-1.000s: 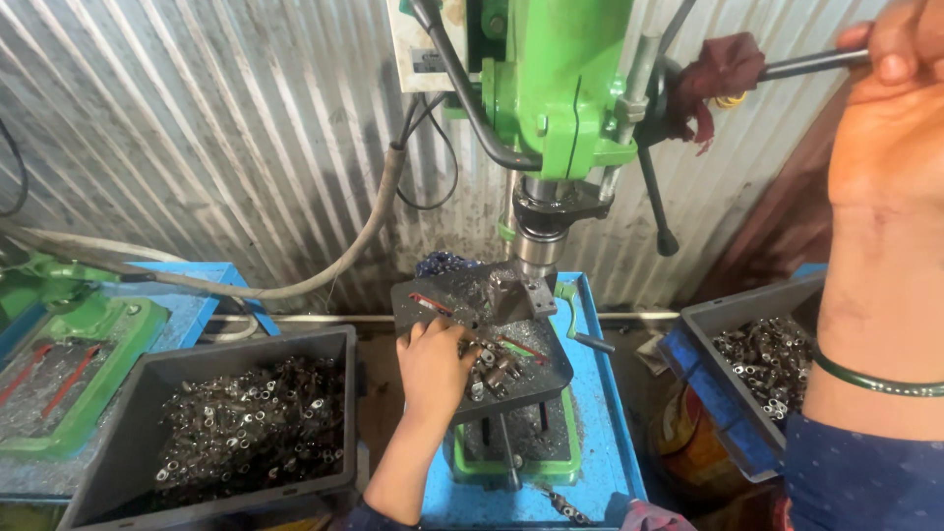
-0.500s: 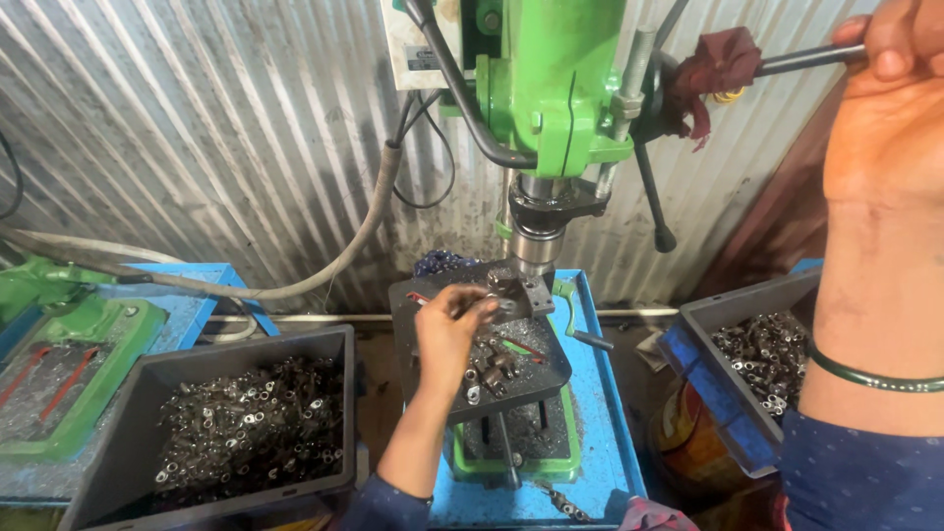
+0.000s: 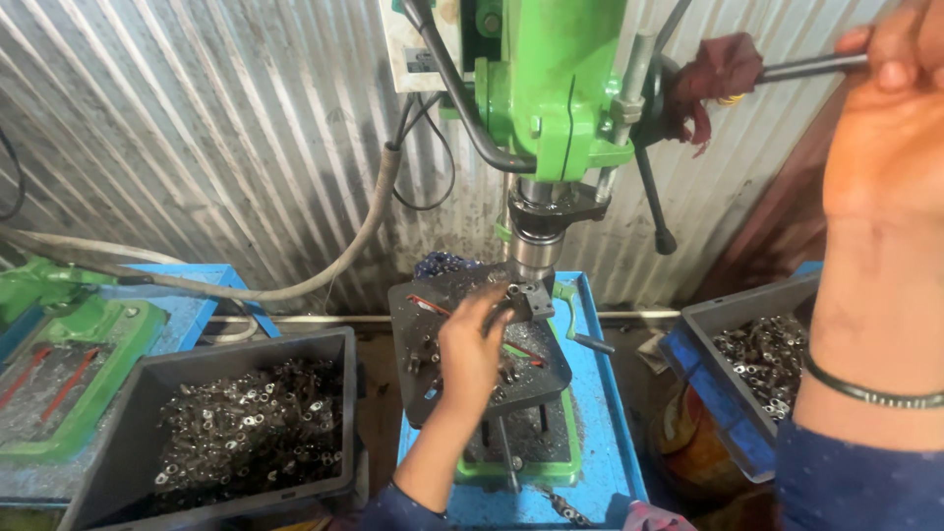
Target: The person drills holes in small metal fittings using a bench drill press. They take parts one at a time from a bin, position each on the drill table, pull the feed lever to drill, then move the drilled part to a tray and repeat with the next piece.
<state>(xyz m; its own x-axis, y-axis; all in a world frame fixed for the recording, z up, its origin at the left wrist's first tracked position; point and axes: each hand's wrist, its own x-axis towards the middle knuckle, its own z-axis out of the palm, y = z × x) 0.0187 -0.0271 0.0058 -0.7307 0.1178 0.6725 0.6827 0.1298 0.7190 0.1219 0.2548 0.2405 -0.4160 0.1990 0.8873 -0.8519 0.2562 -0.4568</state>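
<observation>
A green drill press [image 3: 551, 88] stands ahead with its spindle [image 3: 536, 246] over a dark work table [image 3: 423, 324] strewn with small metal parts. My left hand [image 3: 472, 349] reaches across that table, fingertips at a small metal fixture [image 3: 526, 295] right under the spindle; whether it pinches a part I cannot tell. My right hand [image 3: 885, 128] is raised at the upper right, fingers wrapped round the press's feed lever [image 3: 806, 67], whose hub is bound with a dark red rag [image 3: 713, 74].
A grey bin [image 3: 147, 393] full of small metal rings sits at lower left, another grey bin [image 3: 728, 315] of parts at right. The press stands on a blue base [image 3: 610, 433]. A second green machine [image 3: 69, 334] is at far left. Corrugated metal wall and a hose [image 3: 295, 285] lie behind.
My left hand has moved up from the middle of the work table to the fixture under the spindle. My right hand stays on the feed lever.
</observation>
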